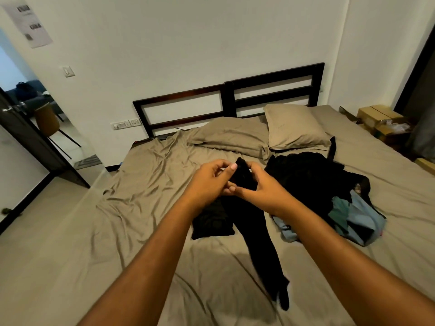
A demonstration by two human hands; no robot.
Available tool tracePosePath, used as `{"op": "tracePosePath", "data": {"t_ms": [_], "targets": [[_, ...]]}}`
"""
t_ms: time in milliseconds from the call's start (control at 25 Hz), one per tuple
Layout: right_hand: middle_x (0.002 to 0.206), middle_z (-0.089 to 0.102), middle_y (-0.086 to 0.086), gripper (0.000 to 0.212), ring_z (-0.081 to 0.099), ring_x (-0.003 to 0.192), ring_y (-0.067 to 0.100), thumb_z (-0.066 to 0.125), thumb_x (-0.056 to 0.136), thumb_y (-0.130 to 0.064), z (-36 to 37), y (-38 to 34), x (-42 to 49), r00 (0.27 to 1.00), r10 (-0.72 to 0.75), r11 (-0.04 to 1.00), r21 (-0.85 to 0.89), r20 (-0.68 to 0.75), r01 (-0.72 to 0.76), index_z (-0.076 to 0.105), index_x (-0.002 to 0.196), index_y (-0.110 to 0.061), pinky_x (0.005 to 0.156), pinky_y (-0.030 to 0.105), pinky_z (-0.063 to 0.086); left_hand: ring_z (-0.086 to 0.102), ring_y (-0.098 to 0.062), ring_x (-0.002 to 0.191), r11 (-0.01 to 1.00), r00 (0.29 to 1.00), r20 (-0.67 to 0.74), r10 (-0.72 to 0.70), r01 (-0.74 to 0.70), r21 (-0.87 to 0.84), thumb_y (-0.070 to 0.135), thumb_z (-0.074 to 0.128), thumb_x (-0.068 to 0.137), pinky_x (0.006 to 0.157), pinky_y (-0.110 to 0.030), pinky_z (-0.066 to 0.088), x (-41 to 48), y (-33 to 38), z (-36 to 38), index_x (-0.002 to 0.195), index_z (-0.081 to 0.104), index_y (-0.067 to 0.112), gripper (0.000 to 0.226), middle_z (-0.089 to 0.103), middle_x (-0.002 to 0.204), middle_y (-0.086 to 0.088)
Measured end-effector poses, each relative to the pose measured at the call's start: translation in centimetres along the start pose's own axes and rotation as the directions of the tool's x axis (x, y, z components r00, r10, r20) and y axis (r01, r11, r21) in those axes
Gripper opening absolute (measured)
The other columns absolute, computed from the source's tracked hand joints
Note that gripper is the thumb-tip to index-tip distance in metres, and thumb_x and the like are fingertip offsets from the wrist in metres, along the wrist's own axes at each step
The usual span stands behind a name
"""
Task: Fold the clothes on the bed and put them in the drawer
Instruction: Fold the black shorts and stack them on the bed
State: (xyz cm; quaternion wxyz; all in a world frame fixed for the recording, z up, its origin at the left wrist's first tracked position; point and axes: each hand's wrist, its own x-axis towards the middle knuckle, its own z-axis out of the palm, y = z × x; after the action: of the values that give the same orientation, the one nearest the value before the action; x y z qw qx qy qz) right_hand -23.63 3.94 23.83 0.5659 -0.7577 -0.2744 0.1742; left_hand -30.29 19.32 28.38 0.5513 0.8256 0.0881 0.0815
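Nearest, the tail of a long black garment (263, 250) lies on the bed (141, 208), its split end pointing toward the person. From there it runs up to the two grips. The left grip (208, 183) and right grip (264, 188) meet above the sheet with fingers curled, each pinching the garment's upper end between thumb and fingertips, and their lower fingers touch one another. Just under the left grip, against the garment's left side, a black folded piece (211, 223) rests flat on the sheet. Right of the right grip sits a loose heap (306, 175) of black clothes. Below it on that side, nearer the person, a bundle of blue clothes (360, 222) touches the heap's near edge. Beyond the grips lie two grey-brown pillows — the left pillow (230, 135) straight ahead, the right pillow (294, 128) propped a little higher. Behind them a dark slatted headboard (270, 88) stands against a white wall. Far right of the grips, beside the bed, are cardboard boxes (379, 116) — far left, an open door (30, 137).
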Motion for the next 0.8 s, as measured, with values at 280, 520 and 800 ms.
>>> {"op": "tracePosePath", "data": {"t_ms": [280,520,800], "targets": [[0.112,0.072,0.003,0.033,0.07,0.104,0.018,0.055,0.098,-0.006,-0.9,-0.2,-0.1,0.995,-0.083,0.99,0.12,0.051,0.077,0.063,0.127,-0.021,0.09,0.036,0.059,0.053,-0.009,0.119,0.955,0.988,0.11,0.105,-0.131,0.268,0.04,0.084,0.076,0.101,-0.033,0.05,-0.4,-2.9,0.3,0.133,0.047,0.032,0.068,0.05,0.131,0.005],[0.11,0.068,-0.015,0.032,0.067,0.102,0.004,0.076,0.088,-0.034,-0.7,4.5,-2.5,0.989,0.073,0.979,0.178,0.125,-0.095,0.058,0.112,-0.043,0.09,0.025,0.056,0.064,-0.003,0.08,0.965,0.991,0.029,0.134,-0.137,0.222,0.031,0.076,0.086,0.073,-0.028,0.053,0.1,-2.2,-0.7,0.103,0.059,0.021,0.025,0.066,0.091,0.006],[0.113,0.069,0.009,0.027,0.068,0.103,0.026,0.059,0.095,-0.017,2.2,18.9,-6.2,0.931,0.335,0.931,-0.202,0.143,-0.304,0.062,0.121,-0.022,0.091,0.053,0.053,0.061,-0.004,0.076,0.929,0.992,-0.107,0.069,-0.025,0.369,0.039,0.068,0.092,0.068,-0.024,0.048,-0.8,-4.0,-7.1,0.102,0.059,0.017,0.026,0.064,0.087,0.001]]}}
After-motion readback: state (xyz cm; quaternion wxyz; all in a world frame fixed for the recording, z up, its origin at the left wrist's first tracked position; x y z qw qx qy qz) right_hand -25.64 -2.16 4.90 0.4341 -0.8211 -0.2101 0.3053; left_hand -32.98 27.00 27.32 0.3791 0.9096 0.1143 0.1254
